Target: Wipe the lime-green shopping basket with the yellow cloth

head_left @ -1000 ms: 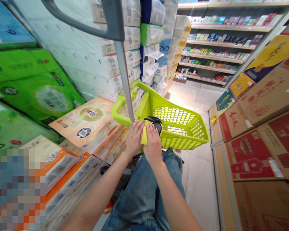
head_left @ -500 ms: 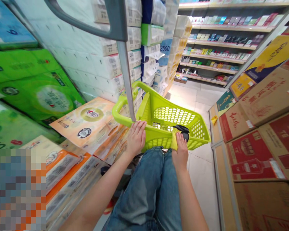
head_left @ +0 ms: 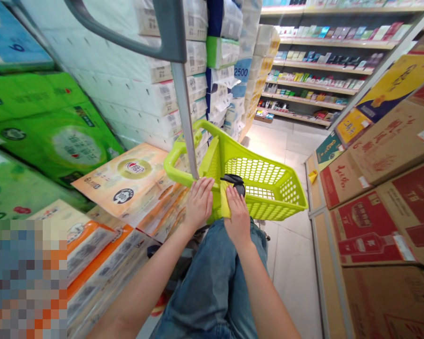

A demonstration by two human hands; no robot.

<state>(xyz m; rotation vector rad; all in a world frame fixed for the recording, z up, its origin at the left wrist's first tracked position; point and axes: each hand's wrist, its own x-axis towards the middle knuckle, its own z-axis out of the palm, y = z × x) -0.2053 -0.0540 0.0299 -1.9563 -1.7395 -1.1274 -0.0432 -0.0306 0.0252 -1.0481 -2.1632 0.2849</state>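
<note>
Through the head camera I see a shop aisle: tall stacks of white packs [head_left: 127, 94] on the left, cartons [head_left: 371, 226] on the right, shelves [head_left: 311, 66] beyond. Above the person's knees sits a lime-green basket [head_left: 229, 146], next to a grey pull handle [head_left: 175, 33]. The hands are apart but near each other on its near rim: the left hand [head_left: 199, 202] lies over the rim near the handle's pole, and I cannot tell how firmly it grips; the right hand [head_left: 237, 214] is closed over a yellow cloth [head_left: 225, 202], pressed to the rim beside a small black part [head_left: 233, 179]. I judge this to be wiping the rim; the next stroke calls for firm, flat pressure while the left hand steadies. Compared with half a second ago, the right hand and cloth are closer to the left hand, which has stayed put.
</note>
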